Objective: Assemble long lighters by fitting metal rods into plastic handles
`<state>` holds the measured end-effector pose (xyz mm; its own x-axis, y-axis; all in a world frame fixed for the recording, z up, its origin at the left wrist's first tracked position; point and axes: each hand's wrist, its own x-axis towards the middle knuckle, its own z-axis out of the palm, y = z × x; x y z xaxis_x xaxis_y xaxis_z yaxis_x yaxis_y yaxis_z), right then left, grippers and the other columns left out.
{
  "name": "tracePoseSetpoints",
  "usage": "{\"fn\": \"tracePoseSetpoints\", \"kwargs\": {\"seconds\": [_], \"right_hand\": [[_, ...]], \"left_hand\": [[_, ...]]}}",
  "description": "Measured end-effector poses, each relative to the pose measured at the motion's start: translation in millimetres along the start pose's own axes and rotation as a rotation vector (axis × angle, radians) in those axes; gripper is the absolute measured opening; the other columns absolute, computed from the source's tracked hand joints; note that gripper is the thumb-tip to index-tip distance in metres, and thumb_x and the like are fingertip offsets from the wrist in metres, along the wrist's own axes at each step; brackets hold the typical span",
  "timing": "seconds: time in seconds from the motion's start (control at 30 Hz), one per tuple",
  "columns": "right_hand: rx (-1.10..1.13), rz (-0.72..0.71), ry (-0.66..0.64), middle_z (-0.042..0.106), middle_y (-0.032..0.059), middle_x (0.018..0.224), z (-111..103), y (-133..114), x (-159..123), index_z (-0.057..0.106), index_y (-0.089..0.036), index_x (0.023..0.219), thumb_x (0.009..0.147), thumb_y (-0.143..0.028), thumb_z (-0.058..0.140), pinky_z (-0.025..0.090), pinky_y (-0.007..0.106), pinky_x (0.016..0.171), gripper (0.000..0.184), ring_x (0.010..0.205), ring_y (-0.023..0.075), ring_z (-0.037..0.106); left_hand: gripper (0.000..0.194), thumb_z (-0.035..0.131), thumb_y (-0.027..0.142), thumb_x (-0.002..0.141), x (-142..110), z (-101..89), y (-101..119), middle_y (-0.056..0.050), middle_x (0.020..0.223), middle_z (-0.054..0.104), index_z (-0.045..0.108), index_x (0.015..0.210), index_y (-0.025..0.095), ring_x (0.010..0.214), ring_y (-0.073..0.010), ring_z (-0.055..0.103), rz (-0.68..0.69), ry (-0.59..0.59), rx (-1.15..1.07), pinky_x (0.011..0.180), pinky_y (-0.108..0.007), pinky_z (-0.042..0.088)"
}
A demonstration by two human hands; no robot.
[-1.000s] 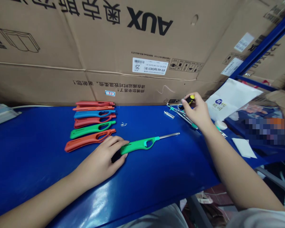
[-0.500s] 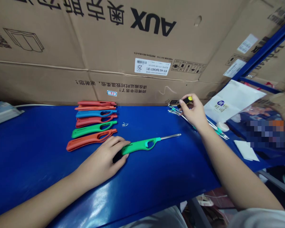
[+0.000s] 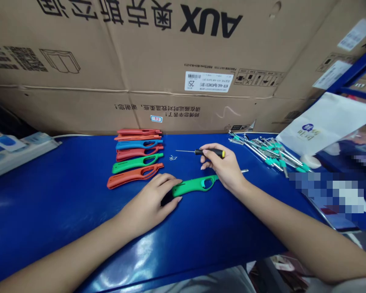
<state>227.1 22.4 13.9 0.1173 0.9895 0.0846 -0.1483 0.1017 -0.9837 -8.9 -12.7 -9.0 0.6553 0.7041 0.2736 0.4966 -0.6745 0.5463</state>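
Note:
My left hand (image 3: 155, 197) is closed around the rear end of a green gas lighter (image 3: 190, 186) lying on the blue table. Its metal tube points right and passes partly behind my right wrist. My right hand (image 3: 224, 165) grips a black and yellow screwdriver (image 3: 210, 153) above the table, its thin shaft pointing left. The shaft's tip is near a small pile of screws (image 3: 173, 158). Left of the screws lies a row of lighter handle shells (image 3: 137, 175) in orange, green, red and blue.
A heap of metal lighter tubes with teal parts (image 3: 271, 154) lies at the right, beside a white paper bag (image 3: 326, 122). A large cardboard box (image 3: 134, 73) walls off the back. A white power strip (image 3: 27, 148) sits at the far left.
My right hand has moved left with the screwdriver, from over the metal tubes to beside the screws. My left hand stays on the green lighter. The camera view has shifted.

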Motion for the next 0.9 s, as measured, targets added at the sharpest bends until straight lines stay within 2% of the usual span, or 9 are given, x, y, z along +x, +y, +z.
{"fn": "tracePoseSetpoints", "kwargs": {"seconds": [0.17,0.43,0.73,0.9], "right_hand": [[-0.022,0.047,0.004,0.067,-0.0002,0.062,-5,16,2,0.073,-0.019,0.085,0.073,-0.033,0.081,0.059,0.029,0.055,0.020,0.055,0.0136,0.063],[0.001,0.077,0.011,0.064,0.0002,0.063,-7,16,4,0.073,-0.019,0.081,0.073,-0.031,0.079,0.055,0.026,0.049,0.017,0.058,0.0134,0.061],[0.025,0.095,0.021,0.065,0.0000,0.064,-8,14,3,0.071,-0.019,0.082,0.071,-0.033,0.081,0.059,0.027,0.054,0.020,0.061,0.0136,0.063],[0.039,0.105,0.019,0.065,0.0003,0.064,-7,14,3,0.070,-0.018,0.081,0.070,-0.030,0.081,0.058,0.025,0.052,0.020,0.060,0.0129,0.063]], "left_hand": [[0.032,0.055,0.022,0.100,-2,-0.2,2,-0.009,0.124,0.060,0.058,0.132,0.021,0.114,-0.0219,0.060,-0.001,-0.002,-0.003,0.103,-0.040,0.053],[0.033,0.055,0.020,0.100,-2,-1.0,1,-0.007,0.123,0.060,0.058,0.132,0.022,0.114,-0.0210,0.059,-0.004,-0.004,-0.019,0.104,-0.039,0.052],[0.032,0.055,0.021,0.100,-3,-1.0,2,-0.009,0.122,0.061,0.058,0.132,0.021,0.113,-0.0218,0.060,0.004,-0.004,-0.018,0.103,-0.040,0.053],[0.031,0.054,0.021,0.100,-1,-1.2,1,-0.010,0.122,0.061,0.059,0.131,0.019,0.113,-0.0220,0.060,0.011,-0.003,-0.003,0.103,-0.040,0.053]]}}
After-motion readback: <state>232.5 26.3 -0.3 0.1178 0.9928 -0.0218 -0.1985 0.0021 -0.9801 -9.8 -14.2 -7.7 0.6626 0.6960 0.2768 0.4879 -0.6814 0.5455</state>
